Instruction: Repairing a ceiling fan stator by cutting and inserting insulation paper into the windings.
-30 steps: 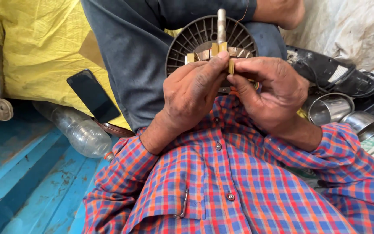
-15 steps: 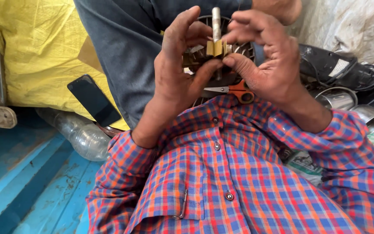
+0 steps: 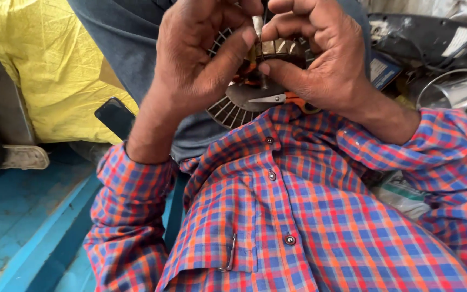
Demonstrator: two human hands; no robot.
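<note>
Metal shaft (image 3: 258, 27) of a finned motor core (image 3: 228, 105) is pinched by left hand (image 3: 201, 59) and right hand (image 3: 320, 59); keeping both grips firm and level seems wise.

Dark phone (image 3: 115, 117) with black, unlit screen, rectangular, lying tilted at left against the yellow cloth (image 3: 49, 65), partly hidden behind the checked sleeve. White rectangular label (image 3: 458, 40) stuck on a black casing at upper right. Blue box (image 3: 380, 69) with pale printed panel just beside the right wrist. Pale printed packet (image 3: 404, 192) peeking out under the right sleeve, mostly covered.
</note>
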